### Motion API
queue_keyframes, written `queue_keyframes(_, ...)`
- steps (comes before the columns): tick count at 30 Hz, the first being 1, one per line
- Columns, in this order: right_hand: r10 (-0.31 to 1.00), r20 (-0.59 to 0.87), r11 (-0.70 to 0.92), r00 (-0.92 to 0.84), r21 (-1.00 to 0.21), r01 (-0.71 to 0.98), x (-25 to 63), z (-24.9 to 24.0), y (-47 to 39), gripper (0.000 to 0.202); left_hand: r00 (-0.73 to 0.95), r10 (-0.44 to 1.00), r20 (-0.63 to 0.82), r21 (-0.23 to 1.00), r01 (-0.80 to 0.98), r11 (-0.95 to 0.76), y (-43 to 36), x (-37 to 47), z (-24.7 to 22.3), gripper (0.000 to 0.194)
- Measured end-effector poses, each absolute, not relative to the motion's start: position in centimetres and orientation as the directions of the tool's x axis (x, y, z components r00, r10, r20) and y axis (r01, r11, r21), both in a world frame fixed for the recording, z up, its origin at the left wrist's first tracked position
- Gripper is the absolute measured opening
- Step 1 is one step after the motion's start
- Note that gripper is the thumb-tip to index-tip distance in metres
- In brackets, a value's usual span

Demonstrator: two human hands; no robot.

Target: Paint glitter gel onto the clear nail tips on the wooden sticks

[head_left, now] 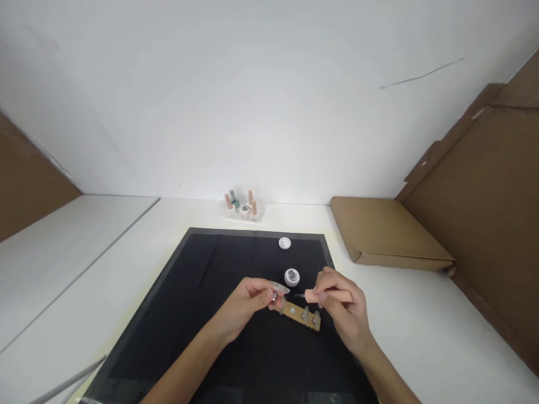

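Observation:
My left hand (248,303) pinches a small metal holder (275,296) that carries a pale, see-through false nail (279,287). In my right hand (343,306) is a nail polish brush (329,295) with a peach-coloured handle, its fingers closed round it. The dark bristle end points left, close to the nail tip; I cannot tell whether they touch. Below lies a yellowish strip (295,312) bearing small clear pieces on metal stands, its left end partly behind my left fingers. A round white jar (292,277) with silvery flakes stands just beyond the hands.
The jar's white lid (285,243) lies further back on the black mat (202,297). Behind the mat, a clear tray (240,217) holds several nail polish bottles with peach and grey caps. A flat cardboard box (387,227) lies at the right, by a cardboard wall (484,196).

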State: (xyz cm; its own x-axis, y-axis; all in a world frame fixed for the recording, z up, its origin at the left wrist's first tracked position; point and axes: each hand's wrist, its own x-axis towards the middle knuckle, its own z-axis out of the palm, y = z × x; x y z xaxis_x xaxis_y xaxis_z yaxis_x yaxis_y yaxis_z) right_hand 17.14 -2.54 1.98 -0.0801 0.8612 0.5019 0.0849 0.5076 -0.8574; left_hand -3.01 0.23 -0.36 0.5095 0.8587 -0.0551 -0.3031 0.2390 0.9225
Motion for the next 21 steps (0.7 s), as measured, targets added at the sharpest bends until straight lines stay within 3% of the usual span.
queue_keyframes(15,0.785,0.584,0.614,-0.207,-0.778,0.135,16.6,2.9,-2.8,0.012,0.499,0.866,-0.039,0.921,-0.318,0.225,0.3,-2.8,0.6,0.013)
queue_keyframes(21,0.762,0.584,0.635,-0.281,-0.760,0.142,16.4,3.4,-2.9,0.013,0.488,0.871,-0.062,0.925,-0.300,0.234,0.2,-2.7,0.7,0.017)
